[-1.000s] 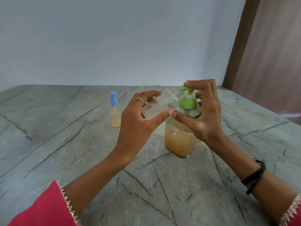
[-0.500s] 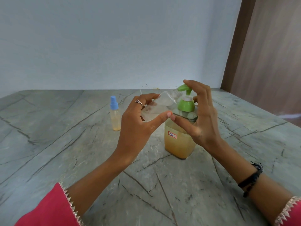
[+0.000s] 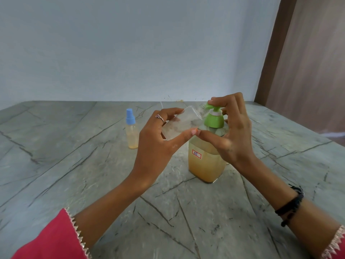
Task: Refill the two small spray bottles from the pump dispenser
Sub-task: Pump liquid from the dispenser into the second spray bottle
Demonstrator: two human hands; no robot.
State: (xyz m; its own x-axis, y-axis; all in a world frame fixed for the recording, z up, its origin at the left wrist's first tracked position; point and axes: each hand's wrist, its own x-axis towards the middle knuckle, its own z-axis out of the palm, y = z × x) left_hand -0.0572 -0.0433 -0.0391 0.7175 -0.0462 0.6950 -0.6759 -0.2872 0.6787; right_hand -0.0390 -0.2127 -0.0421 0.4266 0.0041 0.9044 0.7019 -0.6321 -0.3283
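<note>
Mid-table [image 3: 74, 165], pump dispenser [image 3: 205, 161], far from edges.

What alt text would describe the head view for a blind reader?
A left hand holds a small clear bottle tilted at the green pump dispenser nozzle while the right hand presses it. A blue-capped spray bottle stands behind.

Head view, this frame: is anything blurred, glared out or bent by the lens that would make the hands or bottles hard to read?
Head view: soft, even light with no hard shadows or glare; the table edge bows from wide-angle distortion; the clear bottle in the left hand reads hazy against the stone; the right hand on the pump dispenser is slightly smeared; the capped spray bottle is sharp.
</note>
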